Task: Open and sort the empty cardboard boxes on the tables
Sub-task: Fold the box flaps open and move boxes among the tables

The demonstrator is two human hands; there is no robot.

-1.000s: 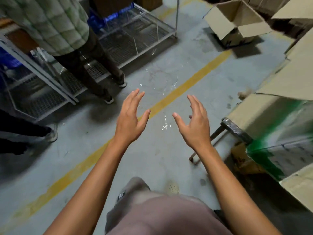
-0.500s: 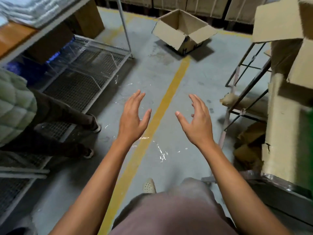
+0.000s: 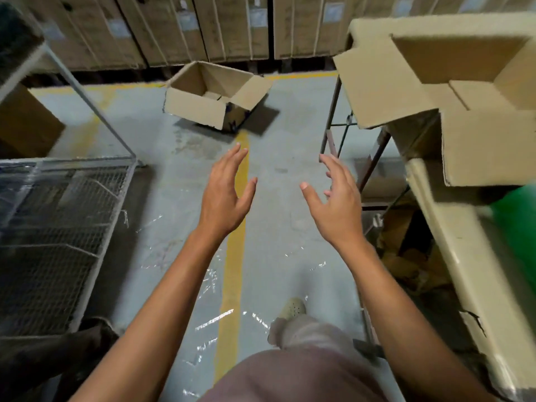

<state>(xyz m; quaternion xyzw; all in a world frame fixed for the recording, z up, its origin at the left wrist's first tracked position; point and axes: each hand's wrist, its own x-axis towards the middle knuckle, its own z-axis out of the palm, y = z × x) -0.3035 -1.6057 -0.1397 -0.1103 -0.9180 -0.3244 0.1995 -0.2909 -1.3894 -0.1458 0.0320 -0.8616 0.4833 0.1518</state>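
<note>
The open cardboard box (image 3: 213,97) sits on the floor at the far middle. Its flaps are spread and its inside looks bare as far as can be seen. More opened boxes (image 3: 429,82) are piled at the far right above a metal-framed stand (image 3: 374,161), with flaps hanging past the edge. Whether the pale slab (image 3: 452,256) below them is a tabletop or a flattened carton cannot be told.

Both hands are free and hold nothing. The left hand (image 3: 224,195) and the right hand (image 3: 336,204) hover over the floor with fingers spread and palms turned toward each other, well short of either box.

Clear strips of tape or film (image 3: 214,317) lie on the floor beside the yellow line (image 3: 232,271), near the person's shoe (image 3: 291,307). A step on them could slip or drag them along. The pile on the right overhangs, so a brush from the right arm might tip it. Lifting the floor box by one flap would likely make it sag or tear.

The wire-mesh cart (image 3: 58,227) at the left holds what looks like clear film. The tall cartons (image 3: 174,30) along the far wall are closed, so their contents are hidden.
</note>
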